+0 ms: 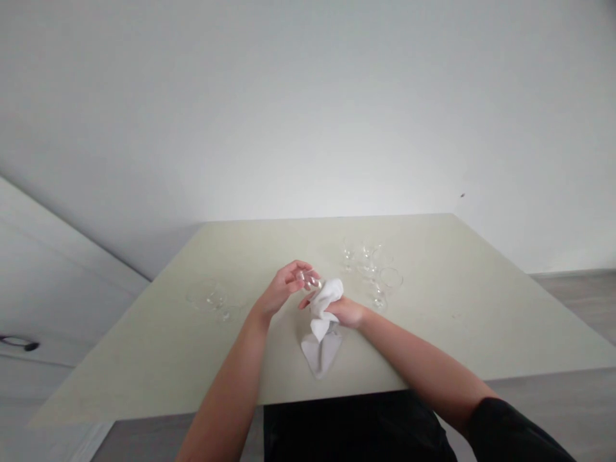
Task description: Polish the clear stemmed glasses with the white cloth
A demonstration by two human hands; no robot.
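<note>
Above the middle of the table, my left hand [287, 282] grips a small clear glass [308, 280], its fingers closed around the side. My right hand [345, 310] is wrapped in and closed on a white cloth [327, 299], which presses against the glass's right end. The cloth's lower corner hangs toward the table's front edge. Part of the glass and most of my right fingers are hidden by the cloth.
Several clear stemmed glasses [378, 296] stand on the pale table [433, 333] to the right, beyond my right hand. More clear glassware [214, 299] sits to the left of my left hand. A white wall [317, 128] rises behind the table's far edge.
</note>
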